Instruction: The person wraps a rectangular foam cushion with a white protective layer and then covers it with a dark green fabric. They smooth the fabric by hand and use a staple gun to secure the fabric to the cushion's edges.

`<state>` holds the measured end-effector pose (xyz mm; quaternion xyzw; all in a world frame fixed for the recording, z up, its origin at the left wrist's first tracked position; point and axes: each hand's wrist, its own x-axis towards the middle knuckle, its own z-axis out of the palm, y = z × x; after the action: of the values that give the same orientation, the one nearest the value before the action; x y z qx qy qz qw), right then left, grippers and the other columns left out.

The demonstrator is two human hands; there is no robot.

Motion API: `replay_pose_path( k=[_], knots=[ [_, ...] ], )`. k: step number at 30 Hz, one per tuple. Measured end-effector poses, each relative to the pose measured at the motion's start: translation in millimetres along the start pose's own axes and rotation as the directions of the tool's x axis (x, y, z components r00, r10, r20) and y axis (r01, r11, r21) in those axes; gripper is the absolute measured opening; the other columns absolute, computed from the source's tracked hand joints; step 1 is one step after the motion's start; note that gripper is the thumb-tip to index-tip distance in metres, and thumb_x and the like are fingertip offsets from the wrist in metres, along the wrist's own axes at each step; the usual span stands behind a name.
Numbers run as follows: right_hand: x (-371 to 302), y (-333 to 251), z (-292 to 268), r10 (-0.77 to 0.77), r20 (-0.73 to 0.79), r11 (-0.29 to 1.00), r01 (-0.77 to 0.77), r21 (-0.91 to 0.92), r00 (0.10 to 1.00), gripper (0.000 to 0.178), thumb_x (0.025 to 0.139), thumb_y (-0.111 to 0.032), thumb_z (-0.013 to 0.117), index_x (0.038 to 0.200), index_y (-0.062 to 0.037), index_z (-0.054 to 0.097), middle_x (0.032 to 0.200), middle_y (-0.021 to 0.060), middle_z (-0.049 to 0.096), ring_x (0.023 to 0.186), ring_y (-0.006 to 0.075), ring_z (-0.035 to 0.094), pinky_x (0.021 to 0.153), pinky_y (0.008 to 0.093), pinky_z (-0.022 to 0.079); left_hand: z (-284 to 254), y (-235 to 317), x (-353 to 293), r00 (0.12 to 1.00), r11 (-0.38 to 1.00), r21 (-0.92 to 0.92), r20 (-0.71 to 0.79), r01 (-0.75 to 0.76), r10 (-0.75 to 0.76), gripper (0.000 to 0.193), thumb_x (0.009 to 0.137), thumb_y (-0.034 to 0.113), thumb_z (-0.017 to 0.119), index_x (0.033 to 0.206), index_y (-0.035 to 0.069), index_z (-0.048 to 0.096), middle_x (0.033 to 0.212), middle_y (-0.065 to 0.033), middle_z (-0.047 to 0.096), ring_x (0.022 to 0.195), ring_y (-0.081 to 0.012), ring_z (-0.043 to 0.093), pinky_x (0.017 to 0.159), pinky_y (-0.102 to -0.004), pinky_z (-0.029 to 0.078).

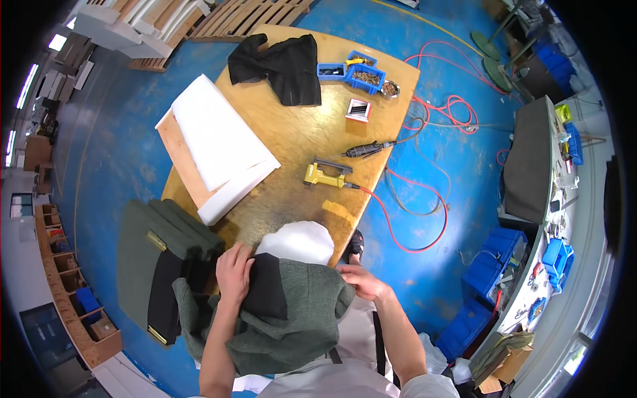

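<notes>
The right hand [363,281] pinches the right edge of a dark green fabric cover [313,308] with a black panel [269,285], at the near end of the tan wooden surface [292,146]; the left hand [234,272] touches the cover's left side, grip unclear. A rounded white padded piece [297,243] shows just beyond.

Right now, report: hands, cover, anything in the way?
Left hand on green-and-black cover, right hand gripping its right edge. White rounded piece showing beyond it. Yellow air tool apart from both hands.

It's two hands [233,273], one yellow staple gun [323,175], one black tool [365,150], three blue tabletop bins [365,79], one bowl [389,89]!
</notes>
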<state>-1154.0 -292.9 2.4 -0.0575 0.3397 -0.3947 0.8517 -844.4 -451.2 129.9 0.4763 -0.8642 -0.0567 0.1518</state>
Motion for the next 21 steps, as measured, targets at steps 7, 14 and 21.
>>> replay_pose_path(
  k=[7,14,21],
  knots=[
    [-19,-48,96,-0.317,-0.061,0.946,0.311,-0.097,0.946,0.038,0.075,0.005,0.078,0.095,-0.0096,0.049,0.099,-0.0016,0.052,0.097,0.0098,0.052,0.085,0.0254,0.044,-23,-56,-23,0.682,0.172,-0.664,0.674,0.728,-0.285,0.014,0.096,0.004,0.058,0.101,-0.002,0.069,0.094,-0.0021,0.07,0.086,-0.0096,0.063,0.079,-0.0253,0.05],
    [1,-49,120,-0.543,0.071,0.717,0.506,-0.479,0.837,0.037,0.078,0.013,0.072,0.099,-0.0065,0.048,0.114,0.0068,0.056,0.109,0.0158,0.054,0.094,0.0289,0.044,-8,-49,74,0.321,0.464,-0.401,0.915,0.79,0.244,0.039,0.102,0.026,0.05,0.123,-0.003,0.065,0.107,-0.0042,0.072,0.097,-0.0121,0.063,0.09,-0.0278,0.049],
    [8,-75,111,-0.176,0.036,0.975,0.18,-0.129,0.984,0.035,0.088,-0.004,0.072,0.12,-0.0028,0.058,0.121,0.009,0.059,0.105,0.0132,0.055,0.078,0.023,0.047,-25,5,130,0.463,0.606,-0.569,0.817,0.556,0.344,0.027,0.084,0.016,0.081,0.1,0.001,0.066,0.091,-0.0021,0.067,0.086,-0.0102,0.058,0.079,-0.0294,0.047]
  ],
)
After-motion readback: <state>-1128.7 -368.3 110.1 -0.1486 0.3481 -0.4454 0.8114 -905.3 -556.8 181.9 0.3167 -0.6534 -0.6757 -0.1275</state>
